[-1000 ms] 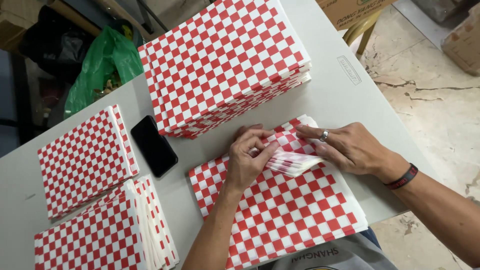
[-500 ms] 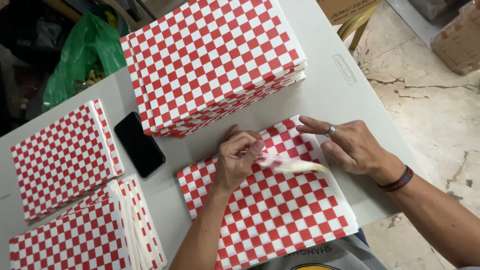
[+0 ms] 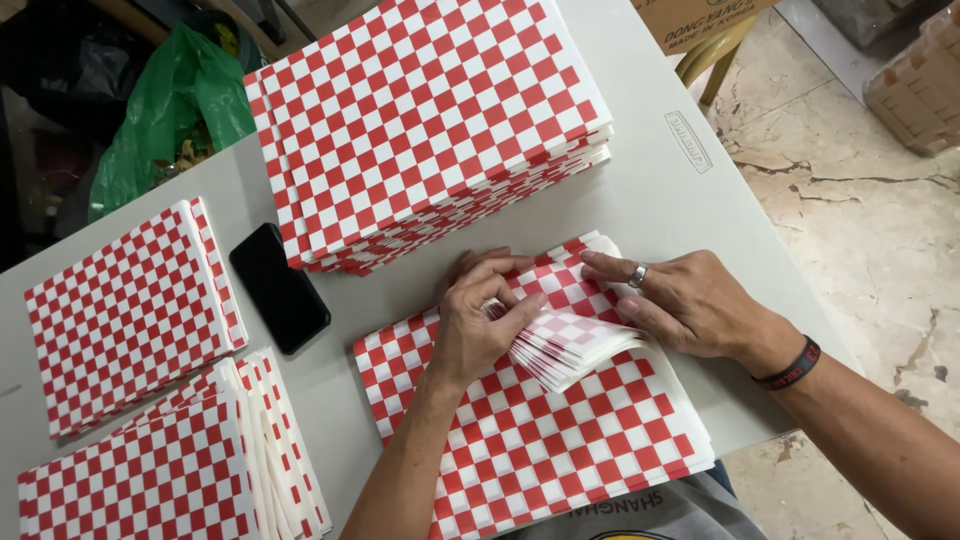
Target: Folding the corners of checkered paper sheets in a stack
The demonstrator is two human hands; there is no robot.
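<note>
Four piles of red-and-white checked paper sit on grey table: tall stack far, near stack at table edge. Left hand pinches folded-up sheet corners there; right hand, fingers spread flat, touches them. Black phone left.

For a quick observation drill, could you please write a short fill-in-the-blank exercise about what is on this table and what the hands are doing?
1. The paper sheets on the grey table are checked in red and ____.
2. The left hand bends up the corner of the nearest stack of sheets, fanning them, while the right hand, with a ____ on one finger, rests beside it.
3. The black phone lies between the tall stack and the ____ stack at the left.

Missing words: white; ring; smaller
</note>
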